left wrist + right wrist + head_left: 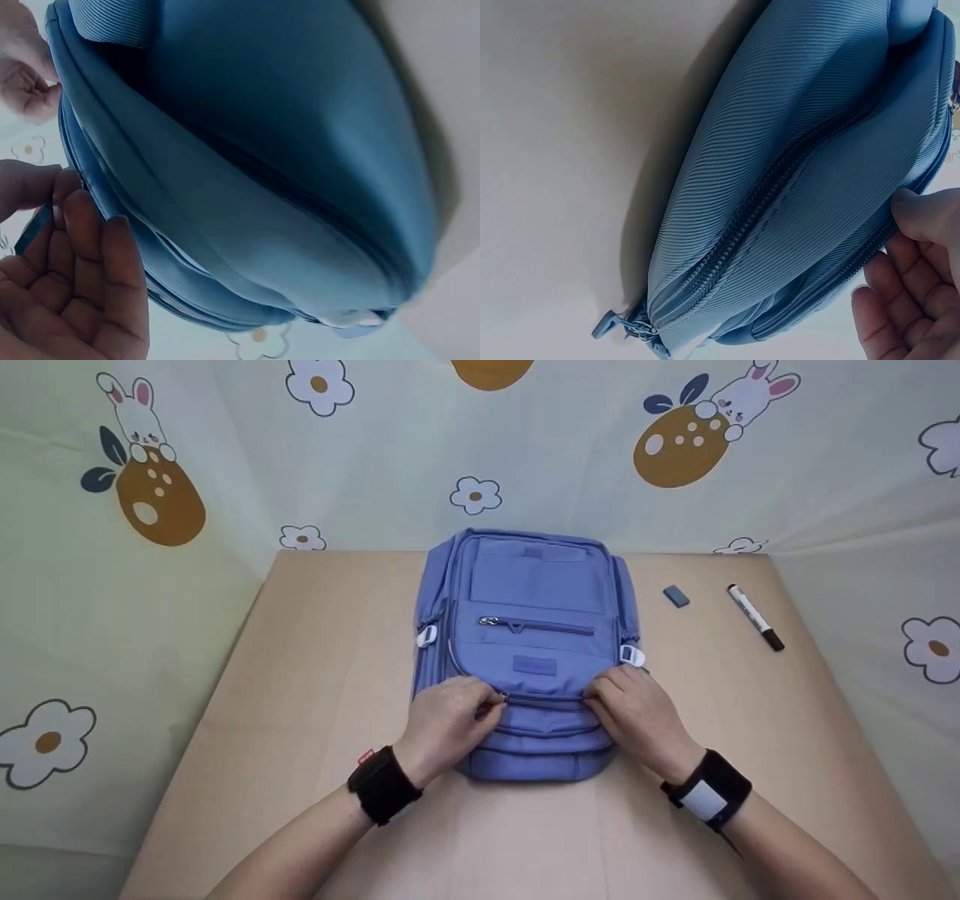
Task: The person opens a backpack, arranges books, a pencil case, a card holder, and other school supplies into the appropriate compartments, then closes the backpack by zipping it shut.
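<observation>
A blue backpack [536, 577] lies on its back, with its base toward me. At the left end of a zipper across its lower front, my left hand [450, 720] pinches the pull tab [34, 229], which pokes out between thumb and fingers in the left wrist view. My right hand [637, 712] pinches the bag's edge by the same zipper line, farther right. In the right wrist view, the thumb of the right hand [915, 277] presses beside the zipper teeth. Another zipper [735, 232] runs along the bag's side below it.
Right of the backpack lie a small grey-blue block [676, 596] and a white marker with a black cap [756, 617]. The wooden tabletop [315, 645] is bounded by a printed fabric curtain [390, 457] at the back and sides.
</observation>
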The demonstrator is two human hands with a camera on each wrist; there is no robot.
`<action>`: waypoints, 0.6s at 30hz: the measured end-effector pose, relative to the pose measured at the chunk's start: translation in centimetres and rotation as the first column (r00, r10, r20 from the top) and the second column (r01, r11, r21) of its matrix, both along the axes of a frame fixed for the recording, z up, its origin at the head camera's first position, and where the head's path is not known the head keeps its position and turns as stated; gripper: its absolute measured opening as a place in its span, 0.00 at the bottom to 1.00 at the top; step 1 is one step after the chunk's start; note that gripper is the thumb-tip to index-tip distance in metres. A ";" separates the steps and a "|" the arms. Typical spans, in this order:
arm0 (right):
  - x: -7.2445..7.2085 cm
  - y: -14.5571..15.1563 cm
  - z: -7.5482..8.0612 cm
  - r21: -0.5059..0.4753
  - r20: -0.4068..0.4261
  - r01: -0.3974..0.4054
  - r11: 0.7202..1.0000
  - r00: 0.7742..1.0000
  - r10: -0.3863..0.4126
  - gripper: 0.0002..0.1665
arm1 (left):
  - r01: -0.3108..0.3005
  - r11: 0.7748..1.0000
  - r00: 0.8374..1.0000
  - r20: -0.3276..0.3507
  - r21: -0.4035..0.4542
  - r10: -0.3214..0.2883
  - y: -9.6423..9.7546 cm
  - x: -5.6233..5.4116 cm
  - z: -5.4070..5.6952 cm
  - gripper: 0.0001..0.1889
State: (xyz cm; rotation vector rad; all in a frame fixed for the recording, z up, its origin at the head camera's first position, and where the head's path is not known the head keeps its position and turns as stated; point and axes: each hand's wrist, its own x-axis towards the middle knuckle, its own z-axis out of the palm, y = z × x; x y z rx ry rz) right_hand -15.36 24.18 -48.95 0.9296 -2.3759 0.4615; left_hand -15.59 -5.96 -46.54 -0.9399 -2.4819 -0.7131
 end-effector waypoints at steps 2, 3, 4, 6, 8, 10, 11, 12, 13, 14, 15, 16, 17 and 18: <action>0.0 -0.1 0.0 0.002 -0.001 0.004 1.000 1.000 -0.004 0.03 | 0.013 1.000 1.000 -0.014 -0.015 -0.013 0.5 0.1 0.1 0.02; 0.0 -0.1 0.0 0.002 -0.002 0.006 1.000 1.000 -0.006 0.04 | 0.018 1.000 1.000 -0.018 -0.018 -0.018 0.8 0.1 0.2 0.02; 0.0 -0.1 0.0 -0.001 -0.006 0.006 1.000 1.000 -0.006 0.05 | 0.021 1.000 1.000 -0.022 -0.021 -0.021 1.1 0.1 0.2 0.02; 0.0 -0.1 0.0 0.000 -0.005 0.010 1.000 1.000 -0.010 0.07 | 0.027 0.999 0.999 -0.032 -0.021 -0.027 1.7 0.2 0.2 0.02; 0.1 -0.2 0.1 -0.001 -0.006 0.013 1.000 1.000 -0.013 0.07 | 0.041 0.999 0.998 -0.047 -0.018 -0.042 2.4 0.4 0.1 0.01; 0.0 -0.2 0.1 -0.005 -0.012 0.012 1.000 1.000 -0.012 0.08 | 0.058 0.998 0.996 -0.066 -0.020 -0.059 3.2 0.5 0.0 0.02; 0.1 -0.2 0.1 -0.006 -0.010 0.011 1.000 1.000 -0.012 0.08 | 0.066 0.998 0.995 -0.075 -0.022 -0.067 3.7 0.6 -0.1 0.02; 0.1 -0.2 0.1 -0.010 -0.012 0.011 1.000 1.000 -0.011 0.08 | 0.072 0.997 0.994 -0.084 -0.026 -0.074 4.1 0.6 -0.2 0.02; 0.1 -0.3 0.1 -0.011 -0.013 0.011 1.000 1.000 -0.012 0.09 | 0.077 0.997 0.993 -0.093 -0.032 -0.080 4.5 0.6 -0.2 0.02; 0.1 -0.3 0.1 -0.014 -0.017 0.012 1.000 1.000 -0.012 0.09 | 0.082 0.996 0.991 -0.099 -0.038 -0.085 4.9 0.5 -0.3 0.02; 0.1 -0.3 0.1 -0.016 -0.021 0.013 1.000 1.000 -0.013 0.08 | 0.085 0.995 0.990 -0.108 -0.044 -0.089 5.3 0.5 -0.3 0.02; 0.1 -0.3 0.1 -0.017 -0.021 0.013 1.000 1.000 -0.014 0.08 | 0.085 0.995 0.989 -0.118 -0.050 -0.091 5.6 0.5 -0.4 0.02; 0.1 -0.3 0.0 -0.017 -0.021 0.015 1.000 1.000 -0.015 0.07 | 0.084 0.995 0.988 -0.126 -0.059 -0.091 5.8 0.4 -0.5 0.02; 0.1 -0.3 0.0 -0.016 -0.020 0.017 1.000 1.000 -0.018 0.06 | 0.083 0.994 0.987 -0.133 -0.066 -0.091 6.0 0.4 -0.5 0.02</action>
